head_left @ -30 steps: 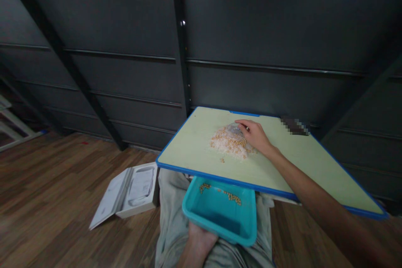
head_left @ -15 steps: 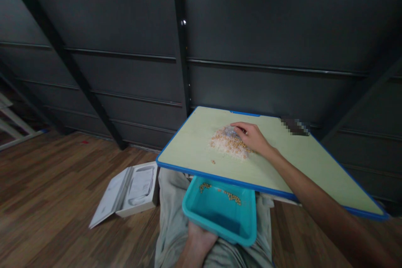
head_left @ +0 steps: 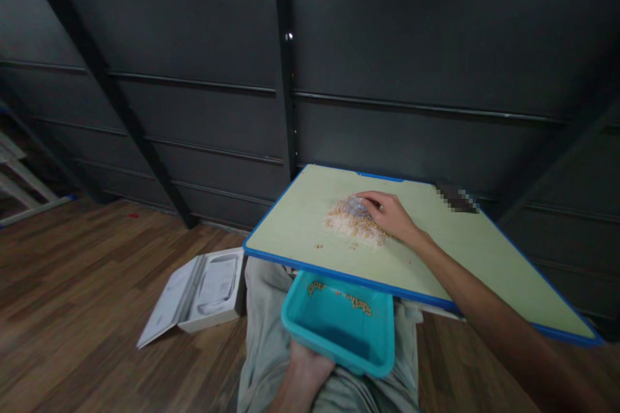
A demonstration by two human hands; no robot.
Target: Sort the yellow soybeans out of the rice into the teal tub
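Observation:
On the pale green board [head_left: 290, 226] lies a pile of white rice-like grains mixed with tan, pea-sized beans [head_left: 356, 226]. My right hand [head_left: 387, 211] is over the pile's right side, its thumb and fingers curled around the edge of a see-through, bluish plastic piece [head_left: 357, 208]. Whether that piece is a bag or a small container, I cannot tell. A turquoise plastic tray [head_left: 387, 335] rests over my lap, tilted, with several beans along its far side. My left hand [head_left: 310, 364] supports it from below at its near left, the fingers hidden beneath.
An open white box [head_left: 213, 322] with papers inside is on the wooden floor [head_left: 87, 284] to the left. A pixelated dark object [head_left: 455, 199] sits at the board's far right corner. Behind the board rises a dark panelled wall [head_left: 217, 110].
A few beans now lie loose at two spots in front of the pile, where one small cluster lay before. My right hand keeps almost the same place; the tray and left hand look still.

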